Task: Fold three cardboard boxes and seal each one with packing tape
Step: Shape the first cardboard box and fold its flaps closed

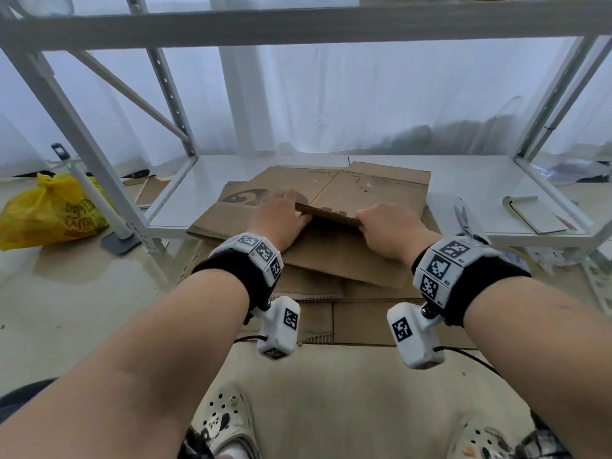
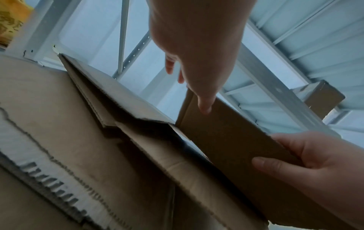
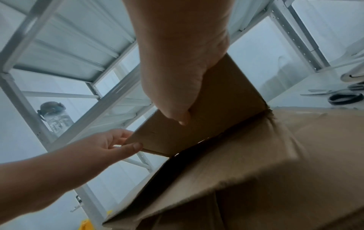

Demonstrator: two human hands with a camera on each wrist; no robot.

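A person's left hand [image 1: 281, 217] and right hand [image 1: 387, 228] each pinch the raised edge of a cardboard flap [image 1: 328, 215] on the top flattened box [image 1: 331, 207], stacked at the front of a low white shelf [image 1: 463, 180]. Lifting both ends evenly should open it square. Scissors [image 1: 463, 220] lie right. Only the wrist views show thumbs under the flap; only the head view shows the stack.

A flattened brown cardboard box [image 1: 331, 253] lies atop a stack of flattened cardboard [image 1: 364, 323], partly on the low white shelf [image 1: 463, 180]. Its upper flap [image 1: 328, 215] is raised off the panel below, corrugated edge showing, opening a dark gap beneath.
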